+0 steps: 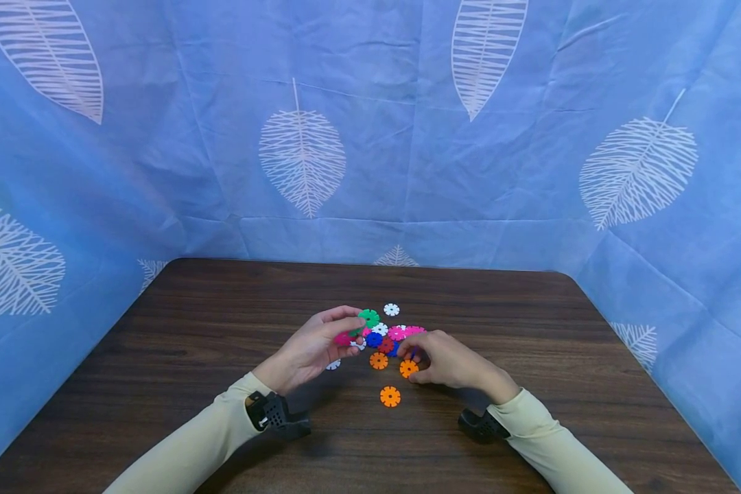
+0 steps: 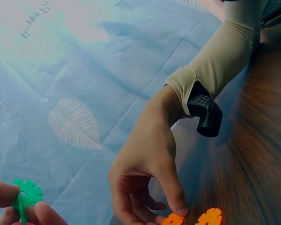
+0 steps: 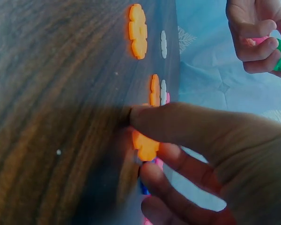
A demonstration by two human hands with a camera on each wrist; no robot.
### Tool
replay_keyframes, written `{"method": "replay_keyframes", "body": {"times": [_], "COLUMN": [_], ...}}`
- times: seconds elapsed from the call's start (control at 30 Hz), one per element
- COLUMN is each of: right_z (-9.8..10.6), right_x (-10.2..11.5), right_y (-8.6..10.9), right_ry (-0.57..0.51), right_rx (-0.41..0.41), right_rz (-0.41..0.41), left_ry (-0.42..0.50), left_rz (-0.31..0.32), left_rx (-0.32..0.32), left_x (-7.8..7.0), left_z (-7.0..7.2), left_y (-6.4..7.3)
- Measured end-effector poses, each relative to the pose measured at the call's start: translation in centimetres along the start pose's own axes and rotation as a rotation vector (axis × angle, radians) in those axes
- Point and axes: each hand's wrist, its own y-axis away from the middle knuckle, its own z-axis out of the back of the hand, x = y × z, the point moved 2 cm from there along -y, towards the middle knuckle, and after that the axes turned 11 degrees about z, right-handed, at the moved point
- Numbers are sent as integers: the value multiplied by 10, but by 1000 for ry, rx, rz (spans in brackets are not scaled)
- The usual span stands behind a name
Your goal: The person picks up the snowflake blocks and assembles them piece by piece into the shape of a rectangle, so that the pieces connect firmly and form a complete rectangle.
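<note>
In the head view my left hand (image 1: 313, 346) pinches a green notched plastic disc (image 1: 368, 318) between thumb and fingers. Edge-on to it is another green piece, and pink shows by the fingers; their joint is partly hidden. My right hand (image 1: 447, 358) is low over the table with its thumb and fingers curled about an orange notched disc (image 1: 409, 369). The right wrist view shows the thumb across this orange disc (image 3: 146, 146), which looks tilted. Two more orange discs, one nearer (image 1: 390, 396) and one farther (image 1: 379, 361), lie to its left.
Between the hands is a loose cluster with a blue disc (image 1: 374, 339), a dark red disc (image 1: 385, 345), a pink disc (image 1: 397, 333) and white ones. A white disc (image 1: 392, 310) lies farther back. The brown wooden table (image 1: 160, 357) meets a blue leaf-print cloth (image 1: 370, 171).
</note>
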Motion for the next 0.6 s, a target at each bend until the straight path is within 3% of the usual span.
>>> {"method": "replay_keyframes", "body": {"times": [0.6], "right_z": [3], "right_x": [-2], "right_y": [2], "right_ry": [-125], "right_rx": [-16], "right_rz": [-4], "left_ry": [-6], "left_rz": [1], "left_rx": [-18], "left_x": [0], "left_z": [0], "left_y": [-2]}}
